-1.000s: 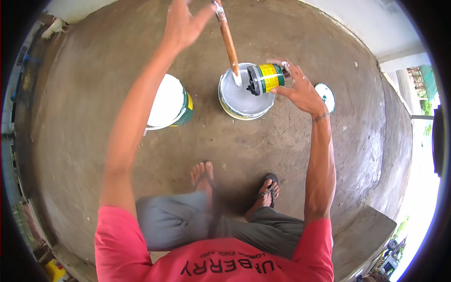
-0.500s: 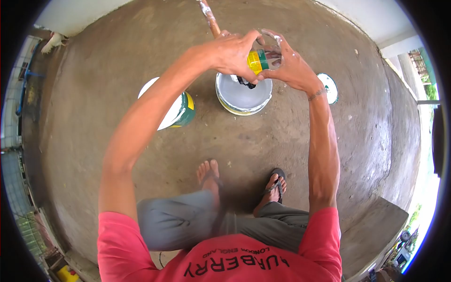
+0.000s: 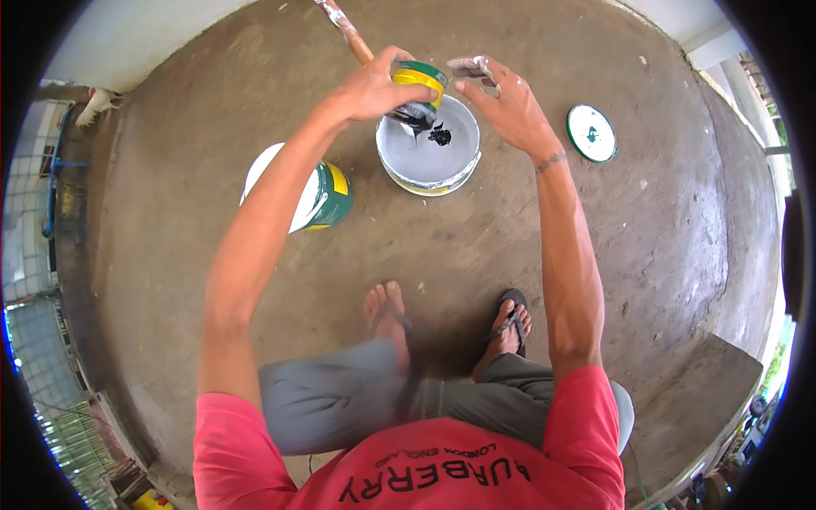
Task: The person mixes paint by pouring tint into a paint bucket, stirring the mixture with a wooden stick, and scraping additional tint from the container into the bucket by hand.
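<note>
My left hand (image 3: 367,90) grips a small green and yellow paint can (image 3: 420,82), tilted over a bucket (image 3: 431,184). Black paint runs along the can's lower side. Inside the bucket is pale grey paint (image 3: 442,160) with a black blob (image 3: 439,134) on its surface. To the right of the can, my right hand (image 3: 503,100) is open and apart from it, fingers curved and smeared with whitish paint. Behind my left hand, a paint-smeared wooden stick (image 3: 347,31) slants up; its lower end is hidden, and I cannot tell whether the hand touches it.
A green and yellow bucket (image 3: 337,194) with a white top stands left of the paint bucket. On the concrete floor (image 3: 255,76) at right lies a round white lid (image 3: 592,133) with a green rim and dark smears. My feet (image 3: 389,310) are nearer, below the buckets.
My right hand has come off the paint can, leaving it in my left hand alone. The can has shifted left and up, and black paint now shows in the bucket.
</note>
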Available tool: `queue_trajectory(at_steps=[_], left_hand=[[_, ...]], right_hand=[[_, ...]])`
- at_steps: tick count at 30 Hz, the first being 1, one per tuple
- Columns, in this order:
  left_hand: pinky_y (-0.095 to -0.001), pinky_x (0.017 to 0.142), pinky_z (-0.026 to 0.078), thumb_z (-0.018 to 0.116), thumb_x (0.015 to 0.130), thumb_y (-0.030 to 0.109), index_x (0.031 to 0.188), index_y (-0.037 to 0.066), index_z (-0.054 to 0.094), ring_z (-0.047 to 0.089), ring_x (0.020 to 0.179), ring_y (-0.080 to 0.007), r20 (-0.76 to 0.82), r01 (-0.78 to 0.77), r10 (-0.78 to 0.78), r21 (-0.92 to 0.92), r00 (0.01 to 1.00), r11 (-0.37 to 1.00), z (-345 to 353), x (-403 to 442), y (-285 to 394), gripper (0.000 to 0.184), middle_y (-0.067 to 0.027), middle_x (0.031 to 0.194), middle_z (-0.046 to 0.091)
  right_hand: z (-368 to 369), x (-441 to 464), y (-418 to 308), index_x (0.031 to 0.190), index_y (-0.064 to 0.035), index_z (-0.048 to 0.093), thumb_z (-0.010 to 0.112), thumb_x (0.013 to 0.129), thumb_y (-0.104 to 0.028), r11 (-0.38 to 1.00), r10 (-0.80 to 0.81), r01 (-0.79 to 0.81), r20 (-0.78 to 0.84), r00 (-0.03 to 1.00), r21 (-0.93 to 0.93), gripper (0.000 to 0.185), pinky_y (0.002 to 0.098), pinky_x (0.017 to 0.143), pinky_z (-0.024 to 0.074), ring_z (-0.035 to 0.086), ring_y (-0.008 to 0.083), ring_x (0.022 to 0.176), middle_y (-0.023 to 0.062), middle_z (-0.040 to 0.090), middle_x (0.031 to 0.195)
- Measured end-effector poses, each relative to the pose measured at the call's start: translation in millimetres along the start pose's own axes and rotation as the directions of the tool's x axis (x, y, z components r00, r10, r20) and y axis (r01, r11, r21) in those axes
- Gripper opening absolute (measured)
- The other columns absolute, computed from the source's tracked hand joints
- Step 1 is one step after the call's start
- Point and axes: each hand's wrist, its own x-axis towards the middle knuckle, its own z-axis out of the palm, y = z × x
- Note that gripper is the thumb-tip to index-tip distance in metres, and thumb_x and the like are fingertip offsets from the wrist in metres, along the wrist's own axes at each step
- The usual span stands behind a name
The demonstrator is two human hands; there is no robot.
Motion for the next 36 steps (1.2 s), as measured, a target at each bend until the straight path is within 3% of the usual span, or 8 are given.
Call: queue_trajectory(at_steps=[8, 11, 14, 17, 20, 28, 33, 36], left_hand=[[-0.0383, 0.084, 0.046, 0.071, 0.069, 0.071, 0.131, -0.003, 0.043, 0.059, 0.101, -0.0231, -0.135, 0.151, -0.141, 0.068, 0.981, 0.986, -8.7, -10.1, 5.4, 0.101, -0.0176, 0.115, 0.057], [-0.0332, 0.076, 0.043, 0.063, 0.073, 0.076, 0.128, 0.003, 0.052, 0.057, 0.091, -0.0182, -0.055, 0.265, -0.262, 0.042, 0.963, 0.963, -17.3, -16.1, 15.6, 0.092, -0.0114, 0.106, 0.061], [-0.0301, 0.071, 0.038, 0.058, 0.076, 0.077, 0.117, 0.010, 0.064, 0.053, 0.082, -0.0145, 0.092, 0.311, -0.316, 0.065, 0.944, 0.948, -31.9, -14.5, 19.8, 0.078, -0.0057, 0.094, 0.062], [-0.0290, 0.068, 0.037, 0.054, 0.081, 0.074, 0.108, 0.015, 0.067, 0.052, 0.076, -0.0129, 0.074, 0.357, -0.359, 0.042, 0.930, 0.933, -39.6, -9.1, 6.9, 0.067, -0.0032, 0.087, 0.062], [-0.0332, 0.063, 0.042, 0.050, 0.090, 0.067, 0.094, 0.021, 0.068, 0.056, 0.070, -0.0158, 0.079, 0.439, -0.435, -0.036, 0.897, 0.898, -46.8, -4.1, 28.8, 0.050, -0.0029, 0.076, 0.062], [-0.0275, 0.046, 0.036, 0.049, 0.091, 0.068, 0.080, 0.022, 0.061, 0.053, 0.057, -0.0134, 0.128, 0.435, -0.419, -0.142, 0.899, 0.889, -46.9, 7.2, 21.0, 0.049, -0.0006, 0.068, 0.060], [-0.0284, 0.047, 0.038, 0.046, 0.094, 0.065, 0.093, 0.023, 0.066, 0.055, 0.060, -0.0135, 0.098, 0.402, -0.390, -0.200, 0.915, 0.894, -36.4, 1.4, 29.8, 0.047, -0.0003, 0.074, 0.062], [-0.0309, 0.052, 0.043, 0.046, 0.094, 0.065, 0.100, 0.023, 0.067, 0.059, 0.068, -0.0154, 0.083, 0.397, -0.389, -0.244, 0.918, 0.885, -32.6, 3.4, 19.5, 0.048, -0.0015, 0.081, 0.065]], right_hand=[[11.3, -24.4, 9.8, 0.124, -0.0140, 0.065, 0.057, 0.091, -0.015, 1.000, 0.004, -0.002, -0.174, 0.985, 0.009, 0.034, 0.0393, 0.093, 0.0463, 0.058, 0.0300, 0.096, 0.0138, 0.064, 0.101], [1.4, -37.4, 12.6, 0.126, -0.0115, 0.064, 0.058, 0.095, -0.017, 0.998, 0.061, -0.057, -0.177, 0.982, 0.025, 0.033, 0.0306, 0.073, 0.0492, 0.053, 0.0139, 0.073, 0.0056, 0.064, 0.093], [-15.3, -52.4, 3.5, 0.128, -0.0119, 0.061, 0.059, 0.091, -0.021, 0.993, 0.119, -0.120, -0.091, 0.989, -0.003, 0.038, 0.0398, 0.077, 0.0511, 0.062, 0.0311, 0.076, 0.0173, 0.068, 0.092], [-17.4, -60.7, 29.0, 0.120, -0.0048, 0.064, 0.062, 0.093, -0.019, 0.987, -0.066, 0.048, -0.121, 0.990, -0.153, 0.030, 0.0290, 0.055, 0.0434, 0.046, 0.0109, 0.058, 0.0086, 0.064, 0.081], [-43.6, -63.2, 0.1, 0.141, -0.0086, 0.051, 0.055, 0.087, -0.013, 0.985, 0.133, -0.125, 0.059, 0.989, -0.115, 0.054, 0.0401, 0.080, 0.0531, 0.069, 0.0316, 0.084, 0.0242, 0.068, 0.094], [-36.8, -77.7, 3.5, 0.145, -0.0098, 0.047, 0.058, 0.090, -0.017, 0.992, 0.085, -0.067, 0.179, 0.980, -0.103, 0.057, 0.0403, 0.080, 0.0524, 0.067, 0.0347, 0.085, 0.0250, 0.068, 0.095], [5.4, -82.7, -38.0, 0.133, -0.0040, 0.057, 0.062, 0.090, -0.031, 0.770, 0.175, -0.382, 0.406, 0.897, 0.511, 0.051, 0.0349, 0.070, 0.0518, 0.064, 0.0225, 0.070, 0.0150, 0.072, 0.091], [35.5, -71.0, -54.6, 0.144, 0.0043, 0.033, 0.064, 0.088, -0.026, 0.596, 0.134, -0.401, 0.406, 0.904, 0.696, 0.071, 0.0314, 0.060, 0.0493, 0.059, 0.0177, 0.062, 0.0136, 0.070, 0.085]])
